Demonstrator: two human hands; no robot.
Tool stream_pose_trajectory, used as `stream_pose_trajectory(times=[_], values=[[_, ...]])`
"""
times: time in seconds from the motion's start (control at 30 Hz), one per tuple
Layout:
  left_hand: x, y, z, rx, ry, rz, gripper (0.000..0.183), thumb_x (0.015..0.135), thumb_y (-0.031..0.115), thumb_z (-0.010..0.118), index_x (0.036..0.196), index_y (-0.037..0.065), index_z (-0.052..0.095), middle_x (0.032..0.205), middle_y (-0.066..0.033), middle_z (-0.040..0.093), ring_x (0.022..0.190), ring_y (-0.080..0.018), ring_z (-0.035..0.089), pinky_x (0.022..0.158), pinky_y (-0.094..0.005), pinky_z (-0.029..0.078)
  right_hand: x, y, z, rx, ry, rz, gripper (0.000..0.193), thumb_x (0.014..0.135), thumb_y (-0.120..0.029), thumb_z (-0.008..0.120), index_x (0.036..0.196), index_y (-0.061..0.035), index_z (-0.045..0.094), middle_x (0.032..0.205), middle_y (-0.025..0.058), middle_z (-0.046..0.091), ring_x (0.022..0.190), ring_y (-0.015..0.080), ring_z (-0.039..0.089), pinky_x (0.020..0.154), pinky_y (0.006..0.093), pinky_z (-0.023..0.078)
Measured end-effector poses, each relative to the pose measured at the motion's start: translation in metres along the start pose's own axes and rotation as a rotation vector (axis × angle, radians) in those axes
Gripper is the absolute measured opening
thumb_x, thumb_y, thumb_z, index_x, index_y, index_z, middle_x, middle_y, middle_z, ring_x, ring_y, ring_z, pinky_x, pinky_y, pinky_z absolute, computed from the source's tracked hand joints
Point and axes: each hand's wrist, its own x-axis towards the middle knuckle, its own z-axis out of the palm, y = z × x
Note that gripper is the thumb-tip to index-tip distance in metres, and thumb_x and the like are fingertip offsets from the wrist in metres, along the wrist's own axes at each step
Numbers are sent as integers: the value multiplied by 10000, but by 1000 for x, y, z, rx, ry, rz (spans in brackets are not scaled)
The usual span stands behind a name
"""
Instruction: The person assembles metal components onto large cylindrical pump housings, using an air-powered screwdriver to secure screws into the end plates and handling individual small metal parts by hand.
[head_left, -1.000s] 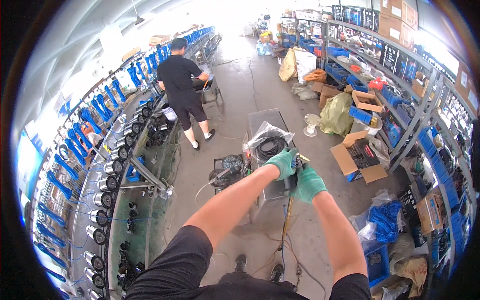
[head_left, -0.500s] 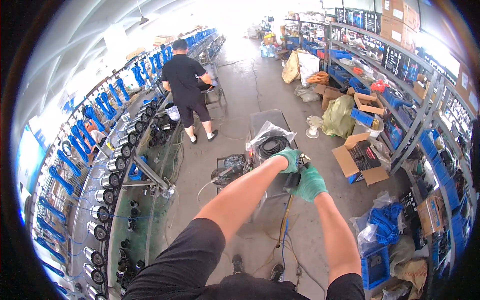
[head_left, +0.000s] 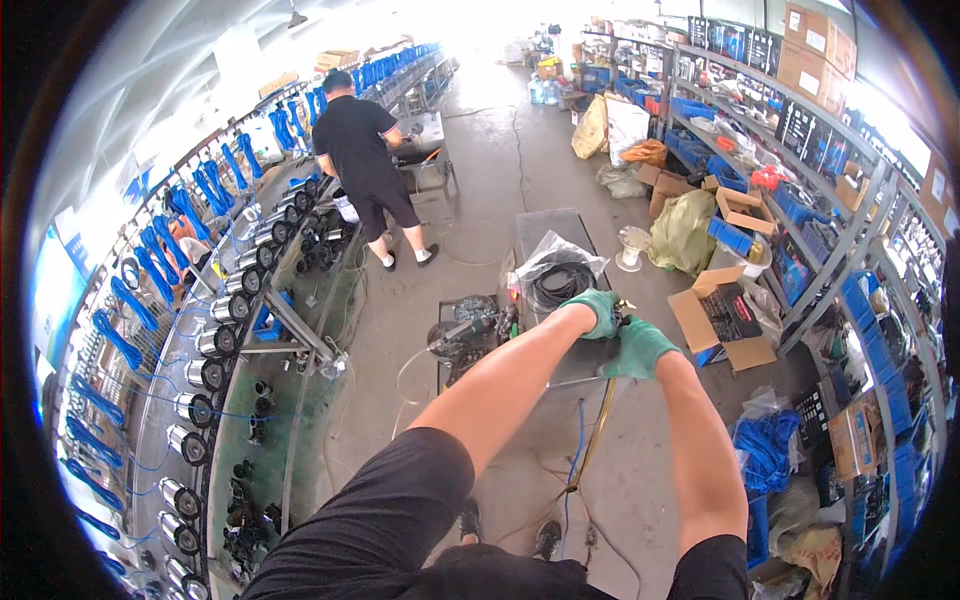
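Observation:
My two hands meet over the near end of the grey bench, both in green gloves. My left hand (head_left: 598, 313) is closed, its fingers curled around something mostly hidden. A small brass-coloured piece (head_left: 624, 305) sticks out by its fingertips, above a bit of black. Against it from the right, my right hand (head_left: 640, 352) is closed too; the glove covers what it grips. Just beyond my left hand lies a coil of black cable (head_left: 562, 285) in a clear plastic bag (head_left: 560, 250).
The bench (head_left: 545, 228) stretches ahead. Left of it, a power tool (head_left: 465, 332) rests on a low stand. A co-worker (head_left: 362, 160) stands farther left by a line of metal motors (head_left: 215, 340). Open cartons (head_left: 745, 355) and shelves (head_left: 860, 235) line the right. Hoses (head_left: 575, 470) trail across the floor.
My hands have moved slightly right. The black cylindrical part seen under my right hand before is now mostly hidden, and that hand has turned. The co-worker's arm has shifted.

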Motion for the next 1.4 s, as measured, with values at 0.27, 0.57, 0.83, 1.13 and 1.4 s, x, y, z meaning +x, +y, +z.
stream_pose_trajectory(times=[0.27,0.57,0.83,1.13,1.4], values=[[-5,10,5,17,77,-24,633,736,346,779,1289,81,624,1187,-219,694,1112,-385,665,958,-444,537,-61,9,6,804,183,317,445,775,-328,835,1072,-27,698,897,110,725,775,200,639,766,337,536],[-10,25,37,-230,423,-123,473,774,239,726,1216,90,647,1083,-198,719,1039,-384,682,895,-454,547,-109,-7,3,594,403,418,479,756,-288,875,1027,-13,590,935,111,713,801,175,646,766,351,548],[-65,20,40,-595,904,99,494,705,65,772,1180,101,641,998,-151,652,884,-337,646,817,-434,530,-69,-21,-11,529,277,426,490,714,-252,874,1040,-23,589,957,147,708,893,252,689,801,376,556],[-196,-19,60,-912,912,-161,543,777,-80,714,1279,98,607,1158,-41,608,985,-137,613,908,-292,523,15,-39,-7,40,-78,341,615,730,-380,796,1215,-45,621,1346,270,534,1155,416,621,987,447,530],[-261,-46,115,-890,976,-327,534,786,-67,717,1282,93,599,1165,-105,512,995,-207,569,854,-327,507,-46,-146,71,486,195,426,492,911,-193,696,1371,-69,575,1268,208,622,1093,334,653,951,404,526]])
